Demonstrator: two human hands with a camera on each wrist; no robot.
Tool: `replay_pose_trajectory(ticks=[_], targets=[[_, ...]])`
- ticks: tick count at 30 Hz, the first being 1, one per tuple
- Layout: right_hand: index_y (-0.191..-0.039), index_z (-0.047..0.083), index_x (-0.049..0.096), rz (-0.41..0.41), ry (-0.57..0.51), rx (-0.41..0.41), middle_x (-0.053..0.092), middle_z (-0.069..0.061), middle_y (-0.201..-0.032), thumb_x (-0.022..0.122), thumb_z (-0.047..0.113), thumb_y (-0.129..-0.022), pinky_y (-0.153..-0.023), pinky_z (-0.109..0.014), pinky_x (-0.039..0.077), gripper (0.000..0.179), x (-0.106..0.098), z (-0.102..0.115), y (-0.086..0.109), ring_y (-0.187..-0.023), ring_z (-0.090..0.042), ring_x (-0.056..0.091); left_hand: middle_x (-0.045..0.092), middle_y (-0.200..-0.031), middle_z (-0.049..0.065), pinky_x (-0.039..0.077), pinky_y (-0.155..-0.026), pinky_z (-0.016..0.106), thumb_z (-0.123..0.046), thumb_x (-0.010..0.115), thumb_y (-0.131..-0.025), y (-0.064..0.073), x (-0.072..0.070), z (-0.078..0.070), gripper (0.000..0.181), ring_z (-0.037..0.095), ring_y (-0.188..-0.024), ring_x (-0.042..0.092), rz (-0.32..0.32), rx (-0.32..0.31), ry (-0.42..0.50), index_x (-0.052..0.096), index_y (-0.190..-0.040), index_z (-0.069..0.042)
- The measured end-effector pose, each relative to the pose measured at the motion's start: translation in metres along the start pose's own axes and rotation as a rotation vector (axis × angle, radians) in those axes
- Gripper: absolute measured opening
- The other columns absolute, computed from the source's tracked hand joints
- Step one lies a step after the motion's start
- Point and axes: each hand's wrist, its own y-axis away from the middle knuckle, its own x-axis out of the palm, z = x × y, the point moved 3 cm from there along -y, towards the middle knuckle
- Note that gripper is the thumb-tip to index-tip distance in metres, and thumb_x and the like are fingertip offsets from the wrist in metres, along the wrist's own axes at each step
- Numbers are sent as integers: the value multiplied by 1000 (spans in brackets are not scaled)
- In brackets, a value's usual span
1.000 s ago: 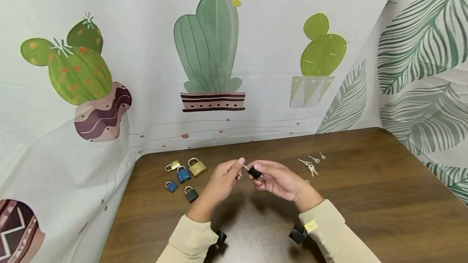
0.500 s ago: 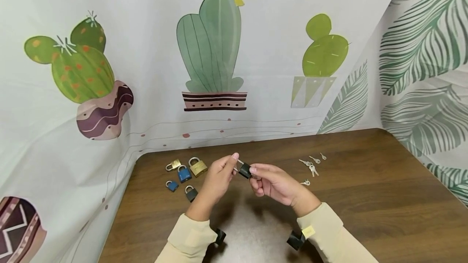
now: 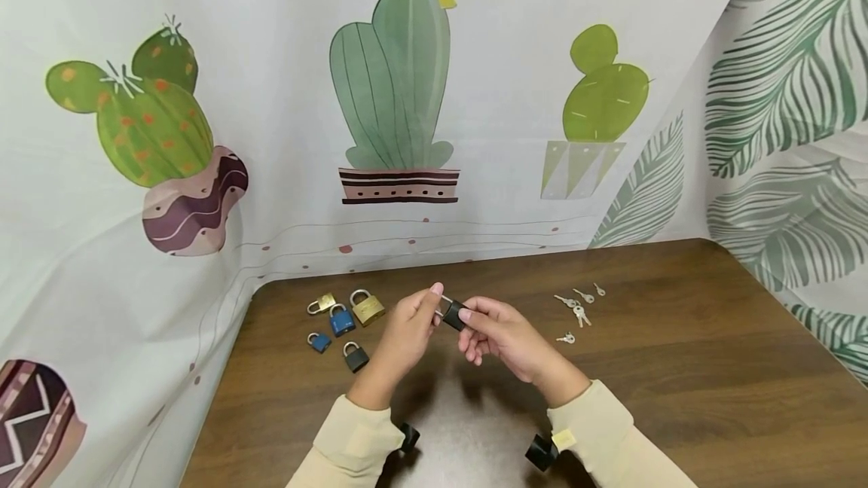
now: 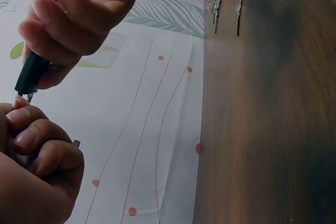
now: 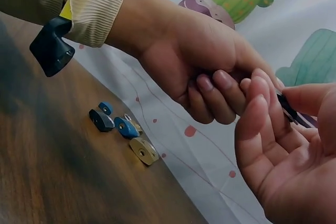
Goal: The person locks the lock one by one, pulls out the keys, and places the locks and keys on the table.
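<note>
Held up between the two hands is a black padlock [image 3: 455, 315] with a silver shackle. My left hand [image 3: 407, 333] pinches the shackle at thumb and fingertips. From the other side my right hand [image 3: 507, 343] grips the black body between thumb and fingers. The left wrist view has the padlock body [image 4: 32, 72] on a slant, its shackle end at the left fingertips. In the right wrist view, the right fingers cover most of the padlock [image 5: 286, 107], and its keyhole end is hidden. The remaining left fingers are curled in towards the palm.
At the table's left lie a black padlock [image 3: 356, 357], a large brass padlock [image 3: 368, 310], a small brass one [image 3: 322, 303] and two blue padlocks [image 3: 342, 320]. Several small keys [image 3: 579, 315] lie at the right. A printed cloth [image 3: 502, 96] hangs behind the brown table [image 3: 678, 322].
The padlock has shifted slightly left and swung round so its body faces the head camera more. My right hand has moved left and changed its hold on the body, uncovering a key on the table.
</note>
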Motion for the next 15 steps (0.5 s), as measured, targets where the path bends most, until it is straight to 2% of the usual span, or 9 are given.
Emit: replay_pose_trajectory(ticks=[5,12,15], targets=[[-108,-2,53,-38,50,-38,65,1,-72,50,19,-106,-57,-22,52,22,1,1,0,-59,-9,59,45,-59,-3,34,-53,23,-48,40,-108,1,5,1,59,9,-55,41,-4,10,-52,56,-73,-3],[-109,-9,52,-58,118,-78,64,0,-71,49,17,-106,-56,-23,52,26,4,4,2,-58,-9,58,42,-59,-3,32,-52,24,-49,38,-108,4,9,1,58,9,-54,38,-16,11,-109,48,-68,-8],[-109,-10,52,-68,130,-83,64,0,-71,49,17,-106,-55,-23,52,27,7,5,3,-58,-9,58,42,-60,-4,33,-52,25,-51,38,-108,5,9,3,60,11,-55,38,-12,15,-113,49,-70,-5]])
